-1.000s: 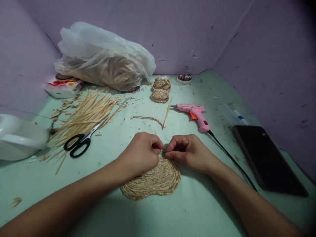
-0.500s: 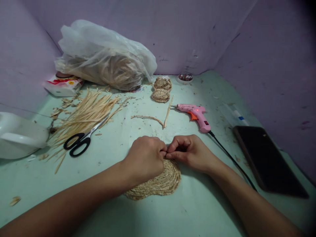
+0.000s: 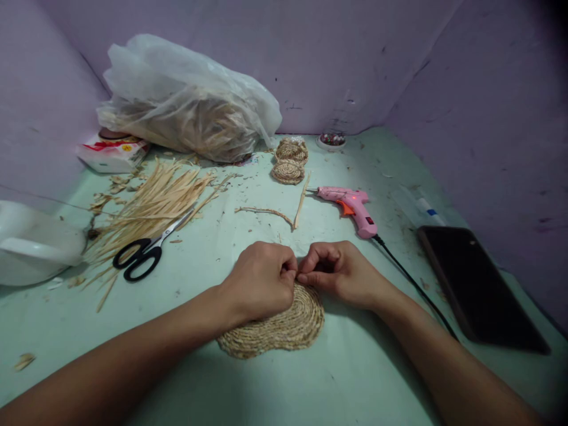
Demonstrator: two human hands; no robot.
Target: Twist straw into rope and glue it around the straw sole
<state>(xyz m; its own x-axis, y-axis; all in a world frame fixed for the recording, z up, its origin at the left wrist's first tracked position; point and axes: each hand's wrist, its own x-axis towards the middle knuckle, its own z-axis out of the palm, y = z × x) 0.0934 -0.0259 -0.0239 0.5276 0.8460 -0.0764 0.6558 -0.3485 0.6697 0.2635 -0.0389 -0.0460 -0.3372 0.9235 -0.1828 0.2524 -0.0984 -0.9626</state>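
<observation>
A flat coiled mat of twisted straw cord [image 3: 284, 328] lies on the table in front of me, its outline lobed. My left hand [image 3: 264, 281] is closed over the mat's upper edge, covering part of it. Thumb and index finger of my right hand [image 3: 339, 272] pinch at the same edge, fingertips almost touching those of the left. What the fingertips hold is too small to make out. Beyond the hands lie a twisted straw cord [image 3: 268, 212] and a flat straw strip [image 3: 302, 201]. The pink glue gun [image 3: 348, 204] rests on its side, an orange light glowing.
Black-handled scissors [image 3: 144, 257] lie on a heap of straw strips [image 3: 155, 204]. A plastic bag [image 3: 190, 106], tissue box [image 3: 116, 155] and white jug [image 3: 38, 245] stand left. Small coiled pieces [image 3: 288, 171] and a bead dish [image 3: 331, 142] sit behind. A phone [image 3: 481, 290] lies right.
My left hand has lifted and shifted slightly, showing a little more of the mat. Both hands keep their pinch at its upper edge. The view has moved very slightly.
</observation>
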